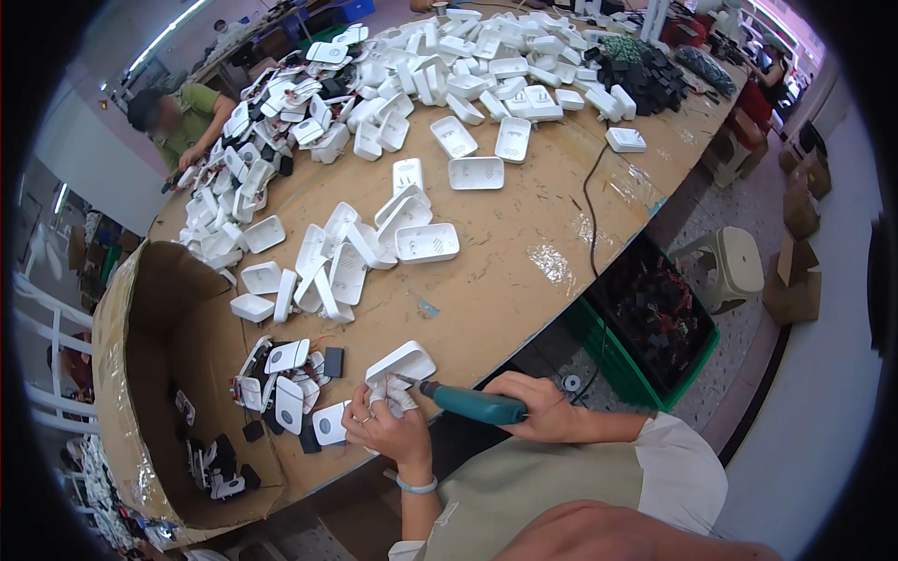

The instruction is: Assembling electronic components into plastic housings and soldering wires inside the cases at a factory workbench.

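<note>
White plastic made up most of what I saw on the brown table. At its near edge, the person's left hand, some fingers wrapped in white, had its grip on the near side of an open white casing. The right hand was clenched around a teal power screwdriver, whose tip pointed left, close to those wrapped fingers. Just beside the left hand lay a small cluster of white covers and dark blocks, and past it stood a cardboard box. More white shells lay scattered farther in, with a big heap behind. Across the table's left side worked a person in a green shirt; a green crate sat off to the right.
</note>
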Available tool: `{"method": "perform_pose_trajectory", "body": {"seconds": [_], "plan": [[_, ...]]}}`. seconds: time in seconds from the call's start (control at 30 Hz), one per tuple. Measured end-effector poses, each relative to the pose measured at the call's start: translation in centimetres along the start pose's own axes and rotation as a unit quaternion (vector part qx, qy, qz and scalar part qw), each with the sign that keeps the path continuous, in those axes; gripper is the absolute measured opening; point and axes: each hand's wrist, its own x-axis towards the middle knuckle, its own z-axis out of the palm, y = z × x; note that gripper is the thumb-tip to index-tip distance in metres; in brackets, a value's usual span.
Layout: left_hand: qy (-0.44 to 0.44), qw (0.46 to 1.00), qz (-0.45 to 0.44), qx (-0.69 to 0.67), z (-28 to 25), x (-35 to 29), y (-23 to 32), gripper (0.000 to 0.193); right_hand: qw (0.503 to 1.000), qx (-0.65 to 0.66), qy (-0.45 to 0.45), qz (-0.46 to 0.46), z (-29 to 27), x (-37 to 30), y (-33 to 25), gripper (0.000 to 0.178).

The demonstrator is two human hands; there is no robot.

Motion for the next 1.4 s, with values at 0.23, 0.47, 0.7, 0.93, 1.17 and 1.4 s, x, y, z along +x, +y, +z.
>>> {"method": "perform_pose_trajectory", "body": {"seconds": [0.23, 0.47, 0.7, 0.93, 1.17, 1.4], "plan": [[-0.013, 1.0, -0.019, -0.011, 0.3, -0.3, -0.5, 0.018, 0.997, 0.008, 0.072, 0.005, -0.9, -0.4, -0.8, 0.028], [-0.005, 0.999, -0.026, -0.045, -0.5, -0.5, -0.5, 0.017, 0.994, -0.014, 0.11, 0.02, -0.5, -1.3, -2.1, 0.024], [0.012, 0.998, -0.023, -0.062, 0.1, -0.1, -0.9, 0.017, 0.994, -0.029, 0.107, 0.025, 0.0, -1.0, -1.5, 0.027], [-0.011, 0.997, -0.029, -0.064, 0.5, 0.0, -1.1, 0.025, 0.997, -0.053, 0.052, 0.028, 1.0, -0.6, -1.3, 0.029], [-0.012, 0.999, -0.023, -0.047, 0.1, -0.2, -1.3, 0.022, 0.996, -0.073, 0.042, 0.031, 2.1, -0.5, -0.8, 0.03], [-0.001, 0.999, -0.02, -0.034, 0.1, -0.2, -0.8, 0.019, 0.996, -0.068, 0.042, 0.029, 2.5, -0.3, -0.6, 0.03]]}}
